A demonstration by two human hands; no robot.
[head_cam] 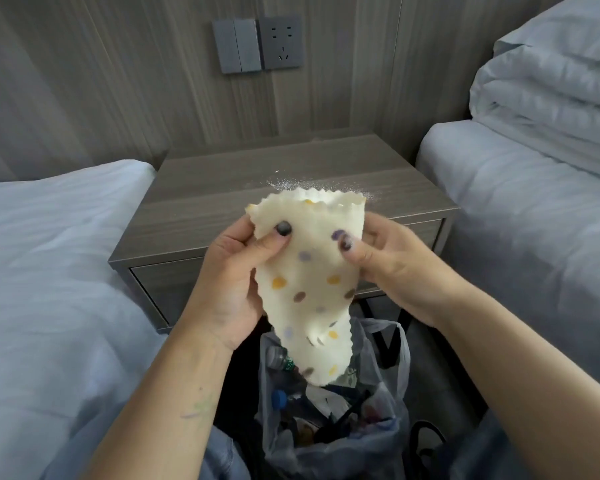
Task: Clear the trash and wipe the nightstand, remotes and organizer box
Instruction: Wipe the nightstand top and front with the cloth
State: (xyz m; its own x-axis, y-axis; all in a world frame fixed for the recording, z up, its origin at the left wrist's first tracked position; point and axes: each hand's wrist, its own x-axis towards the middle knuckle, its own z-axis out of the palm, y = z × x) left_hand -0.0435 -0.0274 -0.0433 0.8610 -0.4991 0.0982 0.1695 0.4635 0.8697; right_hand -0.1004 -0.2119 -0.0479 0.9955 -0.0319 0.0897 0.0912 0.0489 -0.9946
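Observation:
A cream cloth [309, 271] with coloured dots and a scalloped edge hangs in front of me, above the trash bag. My left hand [236, 271] pinches its left side with thumb on the front. My right hand [385, 261] pinches its right side the same way. Behind the cloth stands the grey wood-grain nightstand [205, 216], its top bare except for a scatter of white powder or crumbs [291, 183] near the middle. No remotes or organizer box are in view.
A clear plastic trash bag [388, 393] holding bottles and wrappers sits on the floor below the cloth, between my knees. Beds with white sheets flank the nightstand, the left bed [49, 254] and the right bed [534, 202] with a folded duvet [551, 91]. Wall switches and a socket [257, 45] are above.

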